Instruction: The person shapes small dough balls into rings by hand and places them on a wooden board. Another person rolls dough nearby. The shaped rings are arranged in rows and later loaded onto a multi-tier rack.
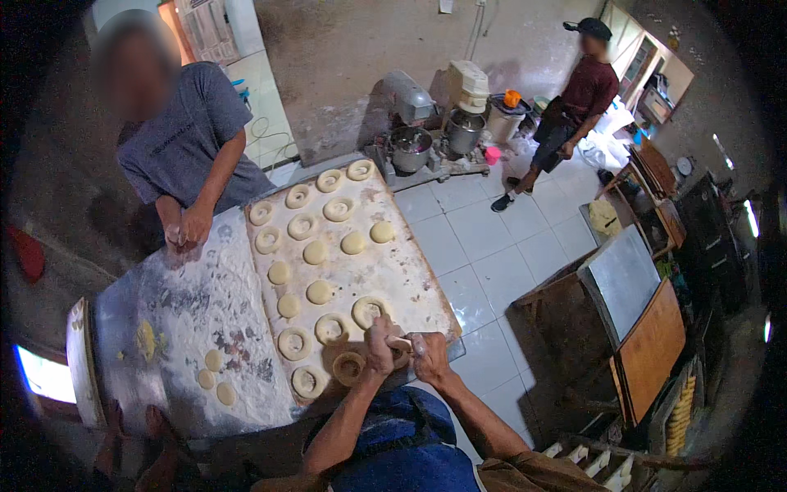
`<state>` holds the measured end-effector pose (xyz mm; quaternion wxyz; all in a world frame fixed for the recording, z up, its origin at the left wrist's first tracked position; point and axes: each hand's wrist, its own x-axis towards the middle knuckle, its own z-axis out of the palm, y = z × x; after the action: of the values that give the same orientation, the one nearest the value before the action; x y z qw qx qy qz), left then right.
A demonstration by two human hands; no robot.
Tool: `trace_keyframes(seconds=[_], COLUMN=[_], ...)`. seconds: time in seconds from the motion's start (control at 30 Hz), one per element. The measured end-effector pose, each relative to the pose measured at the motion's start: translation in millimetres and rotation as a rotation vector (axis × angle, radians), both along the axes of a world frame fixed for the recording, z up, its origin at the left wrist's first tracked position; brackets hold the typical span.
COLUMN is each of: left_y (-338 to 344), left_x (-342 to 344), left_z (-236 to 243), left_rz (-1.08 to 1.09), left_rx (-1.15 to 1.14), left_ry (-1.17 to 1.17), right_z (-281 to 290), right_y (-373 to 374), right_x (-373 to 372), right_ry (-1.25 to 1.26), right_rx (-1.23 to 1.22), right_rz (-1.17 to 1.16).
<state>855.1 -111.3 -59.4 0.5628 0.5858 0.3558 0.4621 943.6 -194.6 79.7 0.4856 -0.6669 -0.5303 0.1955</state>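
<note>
My left hand (379,348) and my right hand (429,356) are closed over the near right corner of a floured wooden board (402,275). A short pale strip of dough (399,342) stretches between them, both hands gripping it. Its full shape is partly hidden by my fingers. Just beyond my left hand lies a dough ring (370,312); another dough ring (348,368) sits to its left in shadow. Several more rings stand in rows toward the board's far end. Among them are flat, unpierced dough rounds (318,292).
Left of the board, a floured metal tabletop (205,287) holds small dough pieces (213,361). A person in grey (193,123) works at its far side; another's hands (156,422) are at the near left edge. Mixers (410,148) and a standing person (578,90) are farther off. Boards (652,353) lean at right.
</note>
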Motion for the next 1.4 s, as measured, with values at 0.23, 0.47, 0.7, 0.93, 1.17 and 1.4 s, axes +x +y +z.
trace_keyframes(seconds=[0.23, 0.47, 0.7, 0.93, 1.17, 1.4], left_y=[13, 2, 12, 10, 5, 1], left_x=[16, 29, 44, 69, 58, 27], left_z=[24, -54, 29, 129, 133, 135], left_rz=[-0.608, -0.140, -0.387, -0.441, -0.459, -0.289], left_rx=[-0.486, -0.107, -0.295, 0.364, 0.406, 0.423], left_ry=[-0.430, 0.218, 0.059, 1.189, 0.957, 0.853], right_z=[-12, -24, -37, -45, -50, -43], right_y=[-6, -19, -37, -49, -63, -41], right_x=[20, 32, 59, 77, 72, 64], right_ry=[0.093, 0.030, 0.226, 0.181, 0.036, 0.055], right_rx=[-0.045, -0.101, -0.006, -0.515, -0.420, -0.298], right_rz=[-0.124, -0.102, -0.081, -0.415, -0.413, -0.410])
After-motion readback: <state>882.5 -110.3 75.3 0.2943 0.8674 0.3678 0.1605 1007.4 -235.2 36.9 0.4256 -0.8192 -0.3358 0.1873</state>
